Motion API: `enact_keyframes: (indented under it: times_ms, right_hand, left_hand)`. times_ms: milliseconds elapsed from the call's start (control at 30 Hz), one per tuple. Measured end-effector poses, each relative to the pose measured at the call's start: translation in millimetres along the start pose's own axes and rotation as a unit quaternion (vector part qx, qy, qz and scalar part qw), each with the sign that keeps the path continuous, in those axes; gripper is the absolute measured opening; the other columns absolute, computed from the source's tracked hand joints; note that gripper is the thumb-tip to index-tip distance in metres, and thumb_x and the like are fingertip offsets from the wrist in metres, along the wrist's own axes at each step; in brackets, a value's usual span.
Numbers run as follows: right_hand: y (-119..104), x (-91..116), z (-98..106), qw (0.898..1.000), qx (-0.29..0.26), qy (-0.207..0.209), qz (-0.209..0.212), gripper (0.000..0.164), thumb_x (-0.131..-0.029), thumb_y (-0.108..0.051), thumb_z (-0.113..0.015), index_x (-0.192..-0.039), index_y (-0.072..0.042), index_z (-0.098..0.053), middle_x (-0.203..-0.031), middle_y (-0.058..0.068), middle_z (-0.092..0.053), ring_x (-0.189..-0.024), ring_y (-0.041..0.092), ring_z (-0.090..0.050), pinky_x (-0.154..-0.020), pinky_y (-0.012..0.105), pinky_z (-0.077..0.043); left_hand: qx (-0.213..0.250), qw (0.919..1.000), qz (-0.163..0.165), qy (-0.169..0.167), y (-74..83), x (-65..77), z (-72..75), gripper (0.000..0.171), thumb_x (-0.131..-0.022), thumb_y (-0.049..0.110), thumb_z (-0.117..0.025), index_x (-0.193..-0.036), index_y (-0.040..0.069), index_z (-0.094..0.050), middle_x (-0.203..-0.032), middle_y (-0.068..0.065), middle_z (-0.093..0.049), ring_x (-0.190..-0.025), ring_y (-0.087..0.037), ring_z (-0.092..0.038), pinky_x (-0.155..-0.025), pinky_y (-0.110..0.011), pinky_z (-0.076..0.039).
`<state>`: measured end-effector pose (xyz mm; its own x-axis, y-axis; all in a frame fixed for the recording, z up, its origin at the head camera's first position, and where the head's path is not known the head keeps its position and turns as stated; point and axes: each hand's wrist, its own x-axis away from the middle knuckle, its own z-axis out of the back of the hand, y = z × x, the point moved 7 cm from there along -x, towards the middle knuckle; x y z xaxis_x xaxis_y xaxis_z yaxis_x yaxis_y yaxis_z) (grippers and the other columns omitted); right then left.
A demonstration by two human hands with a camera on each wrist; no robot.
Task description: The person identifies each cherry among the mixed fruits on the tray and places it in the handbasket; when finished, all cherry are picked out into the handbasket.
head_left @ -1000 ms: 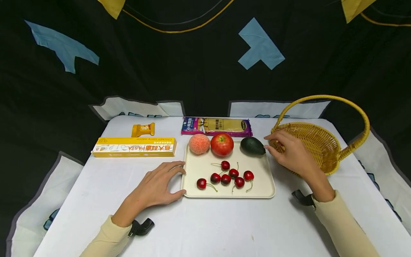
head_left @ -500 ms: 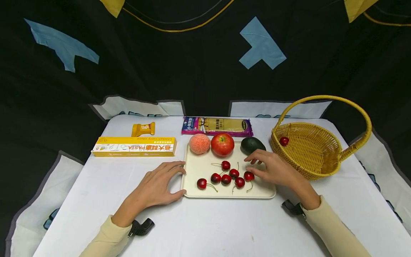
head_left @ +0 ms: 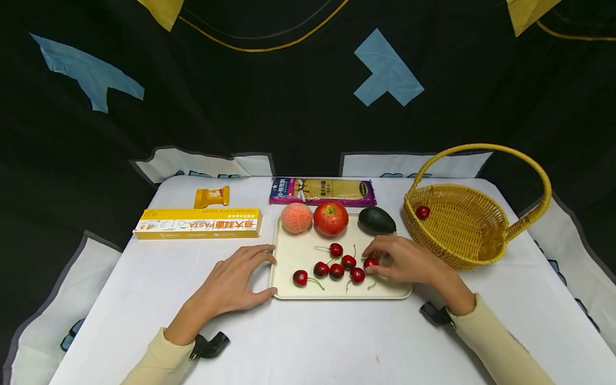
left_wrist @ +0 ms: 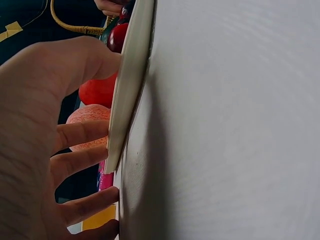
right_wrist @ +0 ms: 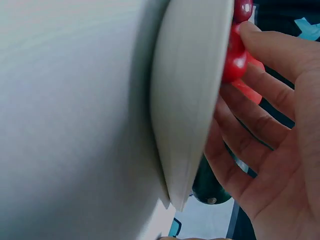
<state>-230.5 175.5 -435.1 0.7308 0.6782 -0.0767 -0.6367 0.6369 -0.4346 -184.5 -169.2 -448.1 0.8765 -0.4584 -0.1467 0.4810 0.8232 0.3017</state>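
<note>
Right hand grip [head_left: 401, 260] pinches cherry [head_left: 370, 263] on tray [head_left: 287, 254], right of frame centre; firmness hard to judge. Best squeezed lightly, lifted clear of neighbouring cherry [head_left: 357, 275]. Left hand [head_left: 228, 280], spread, touches tray.

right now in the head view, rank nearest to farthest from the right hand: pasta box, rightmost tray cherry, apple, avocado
1. Cherry, at the right hand
2. Avocado, just beyond it
3. Apple, left of avocado
4. Pasta box, far left

Upside down to the head view, the yellow-and-white pasta box [head_left: 197, 223] read "Chicken curry sauce" and "意大利面 PASTA". The purple-edged pasta packet [head_left: 323, 191] bore "意大利面"; the small yellow wrapper's [head_left: 212, 197] characters were illegible.
</note>
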Motion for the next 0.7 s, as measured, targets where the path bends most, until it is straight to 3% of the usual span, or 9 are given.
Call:
enact_keyframes:
  times_ms: [433, 700]
  right_hand:
    - [-0.2, 0.9, 0.4, 1.000, -0.024, -0.013, -0.008, 0.032, -0.092, -0.031, -0.088, -0.117, -0.015, -0.077, -0.110, -0.008, -0.074, -0.095, 0.008, -0.066, -0.086, 0.032, -0.060]
    - [0.3, 2.5, 17.7, 1.000, -0.017, 0.018, -0.005, 0.026, -0.090, -0.020, -0.089, -0.115, -0.018, -0.079, -0.108, -0.006, -0.072, -0.092, 0.012, -0.066, -0.083, 0.036, -0.061]
  left_hand:
    - [0.005, 1.0000, -0.006, 0.003, 0.8, 0.8, -1.4, 0.053, -0.084, 0.056, -0.084, -0.128, 0.031, -0.069, -0.161, 0.007, -0.053, -0.144, -0.023, -0.053, -0.082, -0.059, -0.058]
    - [0.008, 1.0000, -0.003, 0.002, 0.1, 1.4, -1.0, 0.053, -0.084, 0.054, -0.084, -0.128, 0.030, -0.070, -0.161, 0.007, -0.053, -0.144, -0.023, -0.053, -0.090, -0.060, -0.058]
